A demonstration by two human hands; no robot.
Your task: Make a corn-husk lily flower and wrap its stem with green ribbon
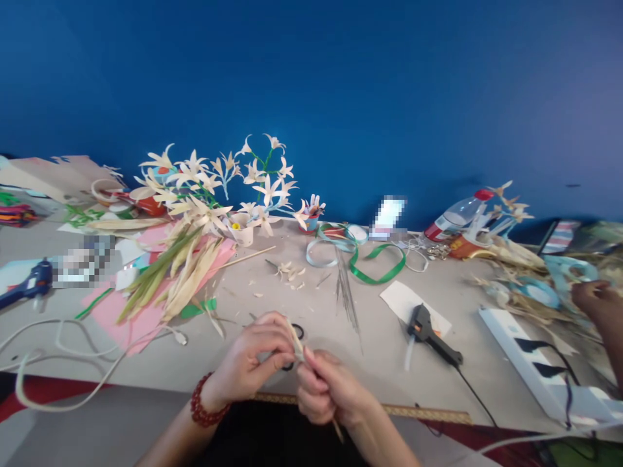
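My left hand (253, 360), with a red bead bracelet on the wrist, and my right hand (328, 389) meet at the near edge of the table. Both pinch a thin pale strip of dried leaf (295, 338) that rises between the fingers. A stick end pokes out below my right hand. Black scissor handles (298, 332) lie on the table just behind the fingers.
Several pale leaf flowers (219, 185) stand at the back left above a bundle of leaf strips (170, 275). A black glue gun (431, 334), a green ribbon (377, 266), thin wires (346, 295) and a white power strip (540, 373) lie around. Another person's hand (591, 295) is at the right.
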